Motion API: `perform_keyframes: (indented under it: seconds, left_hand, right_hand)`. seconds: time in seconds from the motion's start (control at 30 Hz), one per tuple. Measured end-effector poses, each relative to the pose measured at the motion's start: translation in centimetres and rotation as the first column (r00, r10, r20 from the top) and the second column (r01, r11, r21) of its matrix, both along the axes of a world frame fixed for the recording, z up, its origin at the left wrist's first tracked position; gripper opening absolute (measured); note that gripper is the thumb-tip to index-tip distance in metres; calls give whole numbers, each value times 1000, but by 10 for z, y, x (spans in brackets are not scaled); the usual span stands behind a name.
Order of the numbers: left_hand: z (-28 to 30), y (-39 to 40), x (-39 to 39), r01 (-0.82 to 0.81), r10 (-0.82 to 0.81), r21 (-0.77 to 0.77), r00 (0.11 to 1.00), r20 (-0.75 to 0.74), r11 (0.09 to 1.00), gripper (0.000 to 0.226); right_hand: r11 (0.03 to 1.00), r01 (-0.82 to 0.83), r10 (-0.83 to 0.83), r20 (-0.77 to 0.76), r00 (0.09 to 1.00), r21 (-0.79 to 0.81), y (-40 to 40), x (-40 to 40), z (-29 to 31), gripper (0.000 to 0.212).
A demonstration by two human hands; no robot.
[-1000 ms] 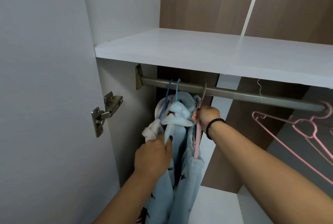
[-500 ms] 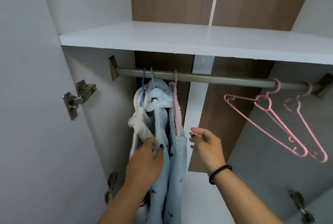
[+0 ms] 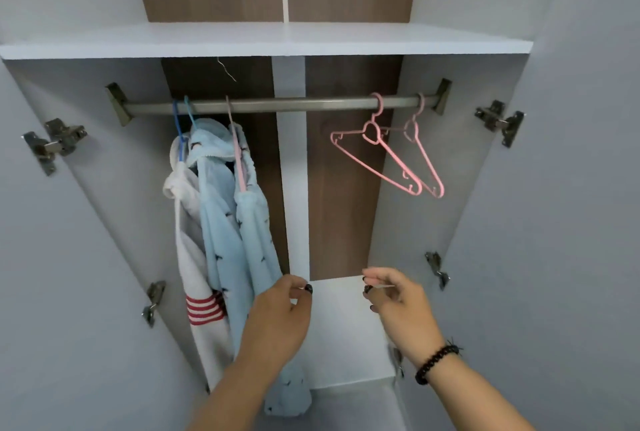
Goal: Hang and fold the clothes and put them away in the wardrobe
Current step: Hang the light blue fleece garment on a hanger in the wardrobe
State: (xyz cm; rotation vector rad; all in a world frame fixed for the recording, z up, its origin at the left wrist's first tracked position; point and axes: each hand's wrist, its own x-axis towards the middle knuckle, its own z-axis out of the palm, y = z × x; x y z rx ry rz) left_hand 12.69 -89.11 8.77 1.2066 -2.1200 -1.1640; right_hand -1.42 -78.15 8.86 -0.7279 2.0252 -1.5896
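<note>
Hanging looks finished for these pieces: at about 10 o'clock a white garment (image 3: 194,257) and two light blue garments (image 3: 239,240) hang from the rail (image 3: 277,105) on their hangers. The left hand (image 3: 282,313) – fingers loosely curled, holding nothing – sits low at 6 o'clock, just beside the blue cloth. The right hand (image 3: 398,302), at 5 o'clock, is likewise empty and part-open. Two bare pink hangers (image 3: 388,157) wait at 2 o'clock – the next move probably calls for taking one for another garment
</note>
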Motion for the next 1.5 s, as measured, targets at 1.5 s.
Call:
perform_keyframes:
  seconds: [1.5]
  left_hand:
    - [-57, 517, 56, 986, -978, 134, 68, 199, 96, 17]
  right_hand:
    - [333, 918, -943, 104, 317, 214, 565, 277, -76, 24]
